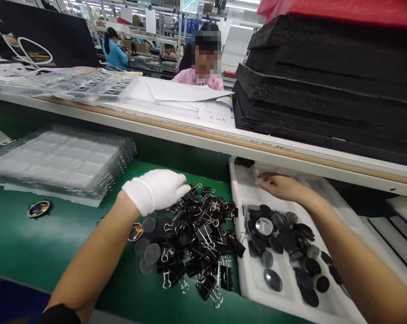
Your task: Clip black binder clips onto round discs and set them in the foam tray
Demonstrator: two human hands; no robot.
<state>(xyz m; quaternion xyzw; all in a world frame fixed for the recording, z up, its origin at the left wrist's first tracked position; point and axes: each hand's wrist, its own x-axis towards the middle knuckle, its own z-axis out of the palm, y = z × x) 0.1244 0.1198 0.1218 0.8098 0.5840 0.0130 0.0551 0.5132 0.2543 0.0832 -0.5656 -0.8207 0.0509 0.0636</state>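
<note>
left hand (158, 189): white glove | right hand (279, 185): bare | left sleeve: dark

A stack of clear plastic trays (60, 162) lies on the green desk (38, 243). On the shelf (203, 132) above: black foam sheets (328, 85), white papers (186, 96), more clear trays (71, 83).

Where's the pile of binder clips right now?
In the head view, the binder clips lie heaped on the green mat, centre frame, just under the gloved left hand and left of the white tray.
</note>
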